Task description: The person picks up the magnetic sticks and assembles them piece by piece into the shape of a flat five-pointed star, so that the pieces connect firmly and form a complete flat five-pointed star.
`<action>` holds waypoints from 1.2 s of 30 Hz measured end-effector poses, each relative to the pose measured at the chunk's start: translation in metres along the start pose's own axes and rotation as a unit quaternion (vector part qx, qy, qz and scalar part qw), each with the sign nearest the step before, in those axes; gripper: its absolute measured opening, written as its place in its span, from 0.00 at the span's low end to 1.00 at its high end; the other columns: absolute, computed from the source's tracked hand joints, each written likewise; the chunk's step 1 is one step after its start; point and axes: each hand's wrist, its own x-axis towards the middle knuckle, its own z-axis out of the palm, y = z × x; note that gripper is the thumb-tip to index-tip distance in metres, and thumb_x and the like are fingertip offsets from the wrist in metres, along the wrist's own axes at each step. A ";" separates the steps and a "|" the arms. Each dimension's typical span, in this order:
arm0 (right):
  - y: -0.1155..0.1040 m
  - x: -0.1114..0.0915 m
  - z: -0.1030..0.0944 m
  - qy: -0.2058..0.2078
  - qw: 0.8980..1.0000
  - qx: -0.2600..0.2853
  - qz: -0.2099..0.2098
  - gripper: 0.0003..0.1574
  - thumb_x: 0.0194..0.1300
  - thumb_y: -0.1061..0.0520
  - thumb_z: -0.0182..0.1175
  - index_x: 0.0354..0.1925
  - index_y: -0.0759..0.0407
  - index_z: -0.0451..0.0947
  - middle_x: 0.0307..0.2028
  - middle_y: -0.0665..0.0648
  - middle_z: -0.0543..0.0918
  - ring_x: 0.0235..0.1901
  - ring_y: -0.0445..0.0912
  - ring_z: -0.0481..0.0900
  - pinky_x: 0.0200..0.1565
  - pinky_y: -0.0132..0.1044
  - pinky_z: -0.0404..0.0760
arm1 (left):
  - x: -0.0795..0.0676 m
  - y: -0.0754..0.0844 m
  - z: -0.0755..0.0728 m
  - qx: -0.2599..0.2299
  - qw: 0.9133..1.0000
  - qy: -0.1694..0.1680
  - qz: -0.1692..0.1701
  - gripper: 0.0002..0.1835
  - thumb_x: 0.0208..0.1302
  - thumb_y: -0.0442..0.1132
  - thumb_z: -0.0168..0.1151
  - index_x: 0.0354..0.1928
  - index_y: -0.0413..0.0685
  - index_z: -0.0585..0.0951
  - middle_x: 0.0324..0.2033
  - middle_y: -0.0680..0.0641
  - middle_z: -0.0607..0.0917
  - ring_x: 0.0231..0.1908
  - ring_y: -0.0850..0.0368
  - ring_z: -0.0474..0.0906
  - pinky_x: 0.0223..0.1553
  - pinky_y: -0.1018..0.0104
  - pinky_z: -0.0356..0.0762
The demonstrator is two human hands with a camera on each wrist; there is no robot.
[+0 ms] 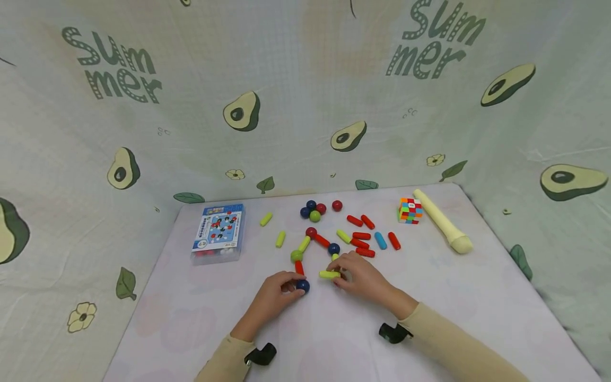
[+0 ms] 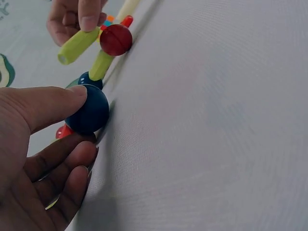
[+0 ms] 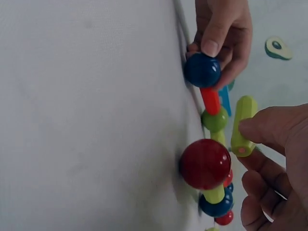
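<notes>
My left hand (image 1: pixel 277 296) pinches a dark blue ball (image 2: pixel 89 110) between thumb and fingers. This ball ends one side of a ball-and-rod chain lying on the table. My right hand (image 1: pixel 359 276) pinches a loose yellow-green rod (image 3: pixel 244 127), held level just beside a red ball (image 3: pixel 206 164) at the chain's other end. That red ball is mostly hidden by the right hand in the head view. Between the ends run a red rod (image 1: pixel 299 268), a green ball (image 1: pixel 297 255), a yellow-green rod (image 1: pixel 304 244), another red ball (image 1: pixel 311 232), a red rod (image 1: pixel 322 241) and a blue ball (image 1: pixel 333 248).
Loose red rods (image 1: pixel 361 235), a blue rod (image 1: pixel 380 240) and yellow-green rods (image 1: pixel 280 239) lie around the chain. Several balls (image 1: pixel 315 216) cluster behind it. A boxed molecule kit (image 1: pixel 218 233) lies left; a puzzle cube (image 1: pixel 410 211) and a pale yellow stick (image 1: pixel 441 220) are at right.
</notes>
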 end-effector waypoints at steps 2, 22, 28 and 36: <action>-0.003 0.004 0.005 -0.009 1.000 -0.003 -0.017 0.15 0.64 0.57 0.71 0.49 0.45 0.85 0.41 0.42 0.81 0.43 0.41 0.73 0.43 0.34 0.79 | 0.000 0.000 -0.001 -0.004 1.000 0.002 0.007 0.15 0.66 0.47 0.71 0.54 0.60 0.86 0.38 0.60 0.81 0.37 0.61 0.75 0.40 0.68 0.77; -0.004 0.012 0.021 -0.034 0.999 -0.009 -0.041 0.10 0.65 0.56 0.70 0.46 0.46 0.86 0.41 0.42 0.83 0.43 0.43 0.72 0.41 0.32 0.77 | 0.003 0.002 0.000 0.004 1.000 -0.007 -0.007 0.16 0.66 0.49 0.70 0.55 0.62 0.85 0.34 0.61 0.79 0.35 0.62 0.74 0.38 0.69 0.76; 0.000 0.010 0.019 -0.039 0.999 -0.021 -0.022 0.12 0.66 0.53 0.70 0.47 0.41 0.85 0.42 0.40 0.82 0.44 0.39 0.70 0.42 0.31 0.78 | 0.003 0.003 0.001 0.005 1.000 -0.006 -0.010 0.16 0.65 0.49 0.71 0.54 0.63 0.85 0.33 0.61 0.79 0.35 0.62 0.74 0.37 0.69 0.75; 0.007 0.000 0.008 -0.026 0.999 -0.015 0.022 0.15 0.64 0.57 0.71 0.49 0.46 0.84 0.42 0.44 0.76 0.41 0.39 0.73 0.43 0.32 0.80 | 0.002 0.003 0.002 0.011 1.000 -0.004 -0.016 0.16 0.65 0.49 0.71 0.54 0.62 0.86 0.33 0.61 0.79 0.35 0.62 0.74 0.37 0.69 0.75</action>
